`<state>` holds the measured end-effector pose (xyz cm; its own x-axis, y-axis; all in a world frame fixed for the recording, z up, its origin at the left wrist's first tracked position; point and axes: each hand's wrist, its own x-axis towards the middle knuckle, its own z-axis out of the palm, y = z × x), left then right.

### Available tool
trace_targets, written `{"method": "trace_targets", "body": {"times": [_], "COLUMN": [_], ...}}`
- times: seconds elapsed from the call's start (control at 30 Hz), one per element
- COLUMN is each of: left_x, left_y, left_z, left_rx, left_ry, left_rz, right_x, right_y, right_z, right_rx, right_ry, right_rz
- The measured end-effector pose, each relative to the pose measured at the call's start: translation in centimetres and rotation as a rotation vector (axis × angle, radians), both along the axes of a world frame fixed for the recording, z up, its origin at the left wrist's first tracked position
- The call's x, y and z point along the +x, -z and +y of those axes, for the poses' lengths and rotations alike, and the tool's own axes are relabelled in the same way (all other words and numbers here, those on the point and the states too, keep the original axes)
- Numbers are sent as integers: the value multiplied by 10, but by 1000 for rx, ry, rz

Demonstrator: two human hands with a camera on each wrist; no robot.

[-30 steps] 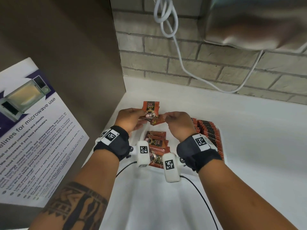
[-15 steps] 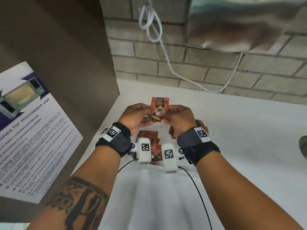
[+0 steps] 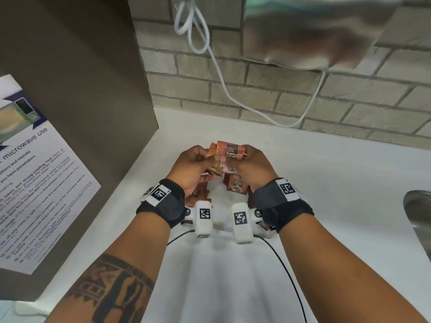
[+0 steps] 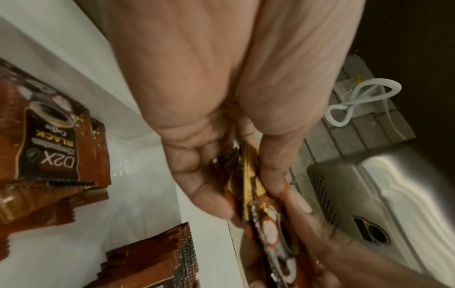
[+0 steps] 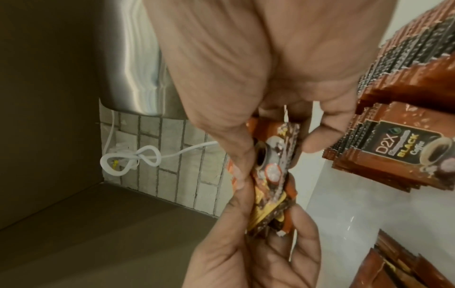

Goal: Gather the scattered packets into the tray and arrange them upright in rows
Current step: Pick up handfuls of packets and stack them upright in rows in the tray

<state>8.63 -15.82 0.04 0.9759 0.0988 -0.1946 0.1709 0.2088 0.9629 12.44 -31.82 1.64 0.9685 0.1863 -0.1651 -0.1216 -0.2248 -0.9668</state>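
Packets (image 5: 399, 144) read "D2X BLACK Coffee" (poster (image 3: 35, 173): "microwave use").

Held packets (image 3: 229, 152) sit above the tray (image 3: 217, 197); tray on the worktop (image 3: 326, 183); sink (image 3: 417, 213) right; poster (image 3: 35, 183) left.

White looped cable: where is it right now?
Head view: the white looped cable hangs on the brick wall at top centre, left of the steel appliance, above both hands.

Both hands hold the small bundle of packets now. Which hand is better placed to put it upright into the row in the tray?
Probably the right hand: the upright row stands on its side, and it already grips the bundle.
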Motion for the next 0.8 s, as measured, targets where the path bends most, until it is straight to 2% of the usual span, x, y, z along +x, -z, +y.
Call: {"method": "trace_targets", "body": {"times": [0.13, 0.27, 0.37, 0.53, 0.63, 0.73, 0.8], "left_x": [-2, -2, 1, 7, 10, 11, 13], "left_y": [3, 5, 3, -1, -1, -2, 0], "left_z": [4, 25, 43, 59, 65, 65, 63], "left_rx": [-12, -49, -48, 8, 19, 24, 72], "left_ry": [-65, -121, -111, -47, -33, -15, -67], "left_rz": [-37, -53, -53, -59, -46, -16, -13], "right_x": [-1, -1, 0, -1, -3, -4, 0], "right_y": [1, -9, -15, -15, -17, -20, -20], "right_z": [1, 7, 21, 44, 47, 47, 44], "right_rx": [4, 235, 322, 107, 73, 58, 49], "right_ry": [13, 77, 165, 82, 68, 155, 248], "right_rz": [1, 101, 107, -1, -45, -119, -118]}}
